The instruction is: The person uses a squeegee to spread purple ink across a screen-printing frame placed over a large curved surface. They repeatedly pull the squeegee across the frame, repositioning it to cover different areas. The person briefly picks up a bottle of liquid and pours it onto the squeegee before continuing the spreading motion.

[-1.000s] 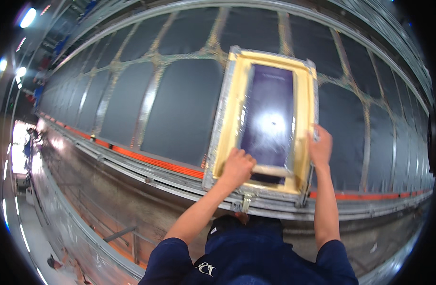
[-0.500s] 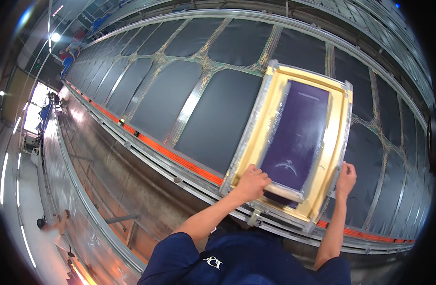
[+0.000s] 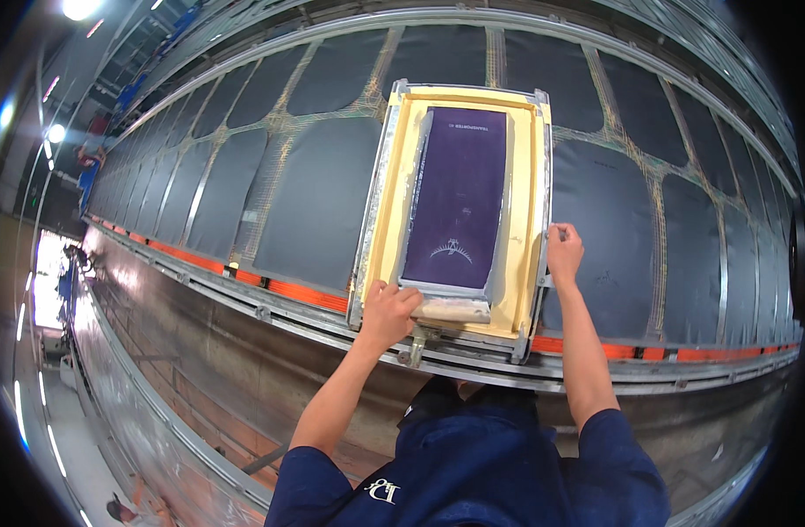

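A screen-printing frame (image 3: pixel 381 176) with metal sides and a yellow border lies on the long printing table. Its purple middle panel (image 3: pixel 451 193) bears a pale emblem. My left hand (image 3: pixel 389 312) is closed on a pale squeegee bar (image 3: pixel 451 310) across the near end of the screen. My right hand (image 3: pixel 565 250) is at the frame's right edge, fingers curled against it. A metal bracket (image 3: pixel 417 347) sticks out below the near edge.
Dark fabric panels (image 3: pixel 315 202) run along the table both ways, edged by metal rails and an orange strip (image 3: pixel 306 297). Below left is a second metal structure (image 3: pixel 183 413). A person (image 3: pixel 126 509) is at lower left; another (image 3: pixel 91 158) is at the table's far left.
The view has swung, shifting the frame across the picture. The squeegee bar now sits closer to the screen's near end, and the dark band formerly below it no longer shows.
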Tool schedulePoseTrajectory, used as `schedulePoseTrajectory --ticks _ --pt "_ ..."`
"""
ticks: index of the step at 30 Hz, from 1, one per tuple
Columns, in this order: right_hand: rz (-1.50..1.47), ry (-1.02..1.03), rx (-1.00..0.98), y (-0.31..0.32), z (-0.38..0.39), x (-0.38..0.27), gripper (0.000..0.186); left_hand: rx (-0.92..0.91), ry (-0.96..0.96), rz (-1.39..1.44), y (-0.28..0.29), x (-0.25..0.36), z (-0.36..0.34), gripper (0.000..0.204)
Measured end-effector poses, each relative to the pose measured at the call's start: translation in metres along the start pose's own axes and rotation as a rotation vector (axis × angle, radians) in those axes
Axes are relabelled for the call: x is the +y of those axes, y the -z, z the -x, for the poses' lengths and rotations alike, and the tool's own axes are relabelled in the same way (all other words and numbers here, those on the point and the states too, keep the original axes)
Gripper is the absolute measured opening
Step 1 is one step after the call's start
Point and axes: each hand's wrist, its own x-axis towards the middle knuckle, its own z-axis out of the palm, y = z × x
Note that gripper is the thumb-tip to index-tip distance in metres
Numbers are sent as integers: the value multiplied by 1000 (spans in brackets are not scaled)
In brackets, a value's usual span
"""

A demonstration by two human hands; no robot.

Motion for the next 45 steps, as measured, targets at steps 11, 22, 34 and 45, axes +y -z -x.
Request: schedulePoseTrajectory --ticks 11,22,34,45 --pt "183 -26 -48 -9 1 6 27 -57 -107 54 -35 -18 -12 41" --pt "247 422 -352 -34 -107 -87 33 -11 -149 -26 -90 -153 -294 40" --pt "777 530 -846 -185 -276 -179 39 -193 -59 103 -82 -203 -455 27" --pt "767 567 -828 -159 -188 -143 27 -235 -22 108 -75 -170 -362 26"
